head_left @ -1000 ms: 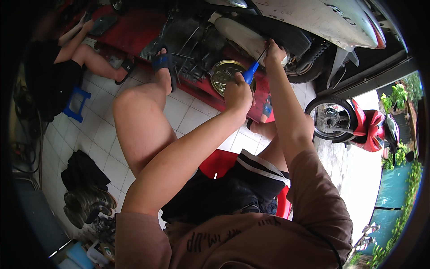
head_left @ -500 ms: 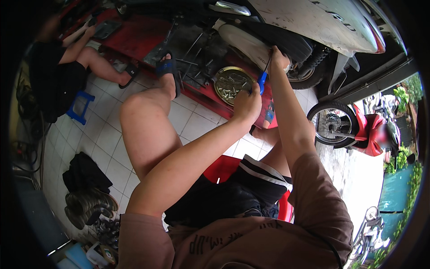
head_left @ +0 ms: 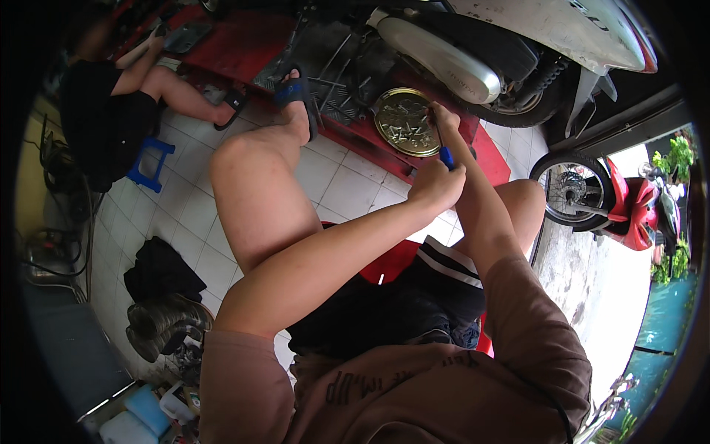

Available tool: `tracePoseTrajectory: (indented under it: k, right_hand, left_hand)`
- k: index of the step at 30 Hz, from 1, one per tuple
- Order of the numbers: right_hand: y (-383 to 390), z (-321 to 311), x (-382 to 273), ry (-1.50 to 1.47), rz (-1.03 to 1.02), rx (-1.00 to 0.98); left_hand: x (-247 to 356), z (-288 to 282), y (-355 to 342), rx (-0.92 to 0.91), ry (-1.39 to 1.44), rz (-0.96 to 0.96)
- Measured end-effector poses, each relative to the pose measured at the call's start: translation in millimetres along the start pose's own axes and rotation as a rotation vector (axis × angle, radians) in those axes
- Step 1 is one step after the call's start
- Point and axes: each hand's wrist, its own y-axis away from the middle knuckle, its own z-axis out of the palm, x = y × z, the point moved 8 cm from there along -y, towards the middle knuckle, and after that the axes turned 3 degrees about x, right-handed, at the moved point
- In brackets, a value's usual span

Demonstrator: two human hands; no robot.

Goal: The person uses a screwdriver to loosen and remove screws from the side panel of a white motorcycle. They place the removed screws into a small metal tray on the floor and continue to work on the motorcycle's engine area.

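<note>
My left hand [head_left: 438, 185] is closed round the blue handle of a screwdriver [head_left: 447, 157]. Its thin shaft points up and away, toward the fingers of my right hand [head_left: 445, 120]. Those fingers are pinched together at the shaft's far end; what they hold is too small to make out. Just left of my right hand lies a round gold-coloured tray [head_left: 407, 90] with many small metal parts in it, probably screws and bolts. Beyond it, a motorcycle's silver-grey side cover [head_left: 444, 63] stands apart from both hands.
The tray rests on a red platform [head_left: 355, 145] strewn with tools, under a white motorcycle [head_left: 551, 26]. At the left a person [head_left: 111, 96] sits by a blue stool [head_left: 151, 164]. A red motorcycle [head_left: 629, 203] stands at the right. Boots [head_left: 159, 325] lie on the tiled floor.
My right hand has come away from the motorcycle's side cover and down beside the tray. My left hand has drawn back toward me with the screwdriver. The whole view has shifted slightly.
</note>
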Motion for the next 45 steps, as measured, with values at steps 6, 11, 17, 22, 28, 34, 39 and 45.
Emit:
tracePoseTrajectory:
  k: [6,11,17,22,28,34,39,45]
  right_hand:
    - [5.1,15.2,32.4,-0.070,0.211,-0.210]
    - [46.9,10.1,-28.0,-0.122,0.299,-0.448]
    - [93.4,-74.0,-146.8,-0.203,0.022,-0.371]
    - [101.8,-103.5,-164.4,-0.093,-0.080,-0.355]
    - [98.4,-110.6,-157.7,-0.118,-0.205,-0.327]
    - [83.2,-107.3,-146.2,-0.291,-0.177,-0.347]
    - [82.2,-109.3,-143.5,-0.303,-0.189,-0.316]
    - [83.3,-112.2,-149.7,-0.269,-0.220,-0.323]
  left_hand:
    - [-8.4,8.1,-0.4,-0.011,-0.129,-0.036]
    - [18.2,17.0,21.7,-0.025,-0.490,0.136]
    - [70.1,49.0,42.7,-0.062,-0.505,0.578]
    - [82.2,85.2,15.4,-0.077,-0.533,0.642]
    - [84.8,96.3,10.4,-0.017,-0.584,0.586]
    - [83.5,94.5,13.2,-0.033,-0.583,0.593]
    - [79.5,94.9,10.0,-0.039,-0.621,0.592]
    - [79.9,96.5,13.2,-0.029,-0.637,0.603]
